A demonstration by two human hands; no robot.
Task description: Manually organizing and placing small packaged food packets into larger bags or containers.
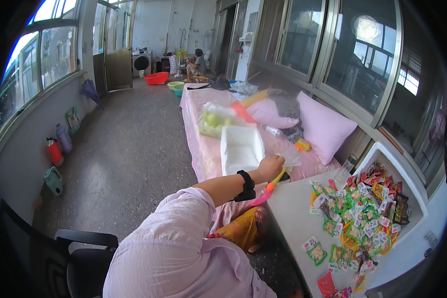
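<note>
My left hand, with a black watch at its wrist, reaches out over the edge of the bed. Its fingers are closed on a clear plastic bag that spreads to the right. Just beyond the hand is a white rectangular basket with a white lining. A yellow, orange and pink plastic thing lies under the hand, partly hidden. On the white table to the right, many small sealed food packets spill from a tipped white foam box. My right hand is out of view.
A basket of green fruit, a bottle and pink pillows lie on the bed. A black chair stands at lower left. Flasks line the left wall. A person sits far back near a red basin.
</note>
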